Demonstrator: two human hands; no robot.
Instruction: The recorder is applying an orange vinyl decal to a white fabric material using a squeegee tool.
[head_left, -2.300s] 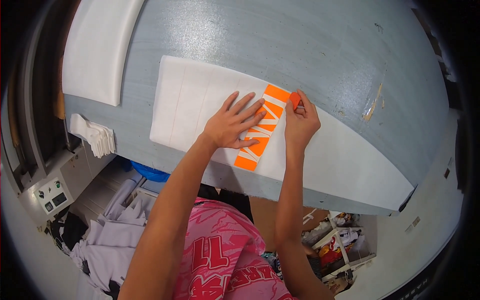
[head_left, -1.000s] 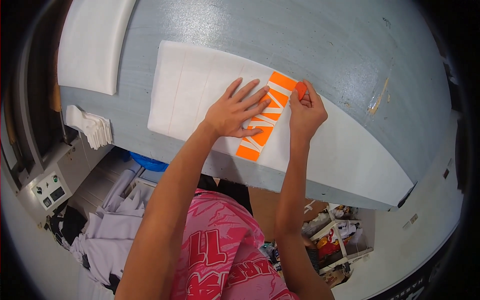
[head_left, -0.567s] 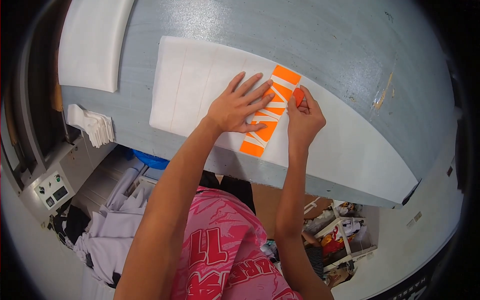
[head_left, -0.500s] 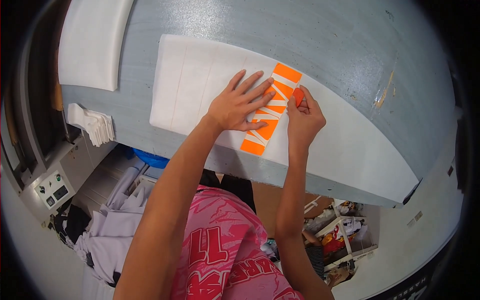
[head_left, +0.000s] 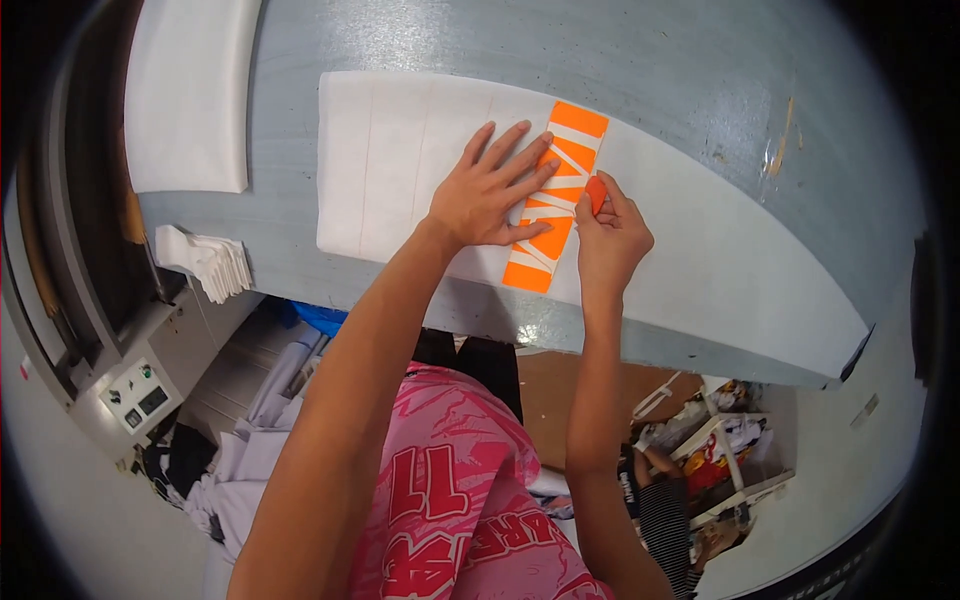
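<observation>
The left hand (head_left: 490, 195) is spread wide, its fingertips on an orange strip (head_left: 566, 184) at 3 o'clock from it. The strip lies on a white sheet (head_left: 400, 150) on a grey table (head_left: 640, 70). At 4 o'clock, the right hand (head_left: 612, 235) pinches a small red piece (head_left: 596, 194) by the strip's edge.

Left hand (head_left: 490, 195) covers part of the orange strip (head_left: 579, 119); palm out of sight. Right hand (head_left: 612, 240) hides the lower part of the red-orange piece (head_left: 597, 190). White sheet (head_left: 190, 90), upper left, runs off the top edge. Blue item (head_left: 322, 318) mostly under the table (head_left: 690, 350). Striped garment (head_left: 664, 520) partly behind right forearm (head_left: 597, 430). Control panel (head_left: 142, 396) markings too small to read.
</observation>
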